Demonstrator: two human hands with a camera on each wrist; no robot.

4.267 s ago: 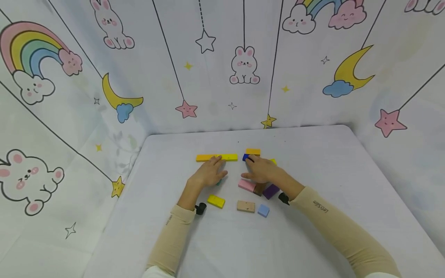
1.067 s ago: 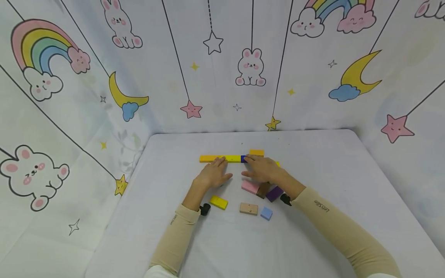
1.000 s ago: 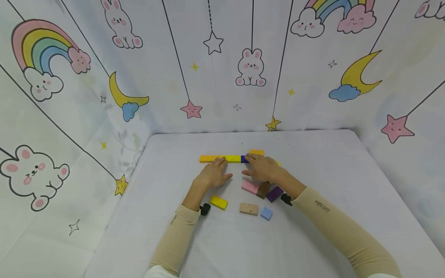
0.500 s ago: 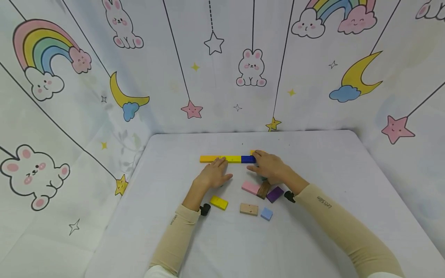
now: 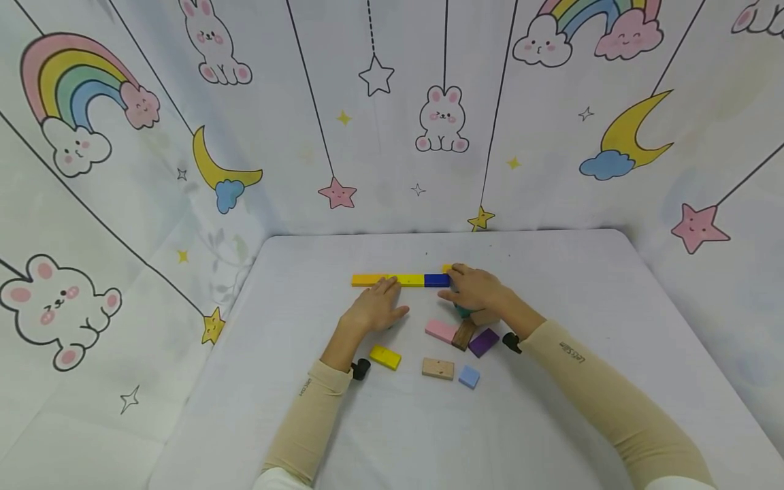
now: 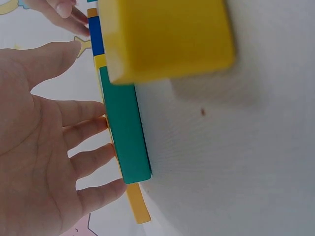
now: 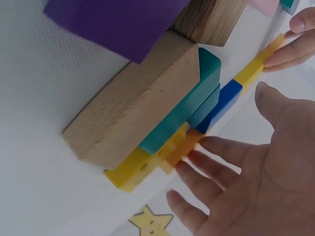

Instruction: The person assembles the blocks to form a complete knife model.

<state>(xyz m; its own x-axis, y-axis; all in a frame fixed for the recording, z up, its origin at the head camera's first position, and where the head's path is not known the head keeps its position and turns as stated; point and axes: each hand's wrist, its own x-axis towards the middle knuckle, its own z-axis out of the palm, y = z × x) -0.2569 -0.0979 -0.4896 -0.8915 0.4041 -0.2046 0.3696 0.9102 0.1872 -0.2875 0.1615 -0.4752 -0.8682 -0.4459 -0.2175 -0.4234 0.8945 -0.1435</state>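
An orange block (image 5: 369,280), a yellow block (image 5: 412,280) and a dark blue block (image 5: 436,280) lie end to end in a row at the back of the white table. My left hand (image 5: 375,306) rests its extended fingertips along the row's near side, at the yellow block. In the left wrist view a teal block (image 6: 125,132) lies close before those fingers. My right hand (image 5: 479,289), fingers extended, touches another orange block (image 7: 182,150) by the blue block's right end; the hand covers most of this orange block in the head view.
Near the right hand lie teal blocks (image 7: 192,93), a yellow block (image 7: 128,172) and a wooden block (image 7: 138,103). Closer to me are pink (image 5: 440,331), brown (image 5: 464,335), purple (image 5: 484,342), yellow (image 5: 386,357), tan (image 5: 437,368) and light blue (image 5: 469,377) blocks.
The dark blue block has moved left against the yellow one. My right hand has since left it and shifted right to the orange block. My left hand has stayed by the row.
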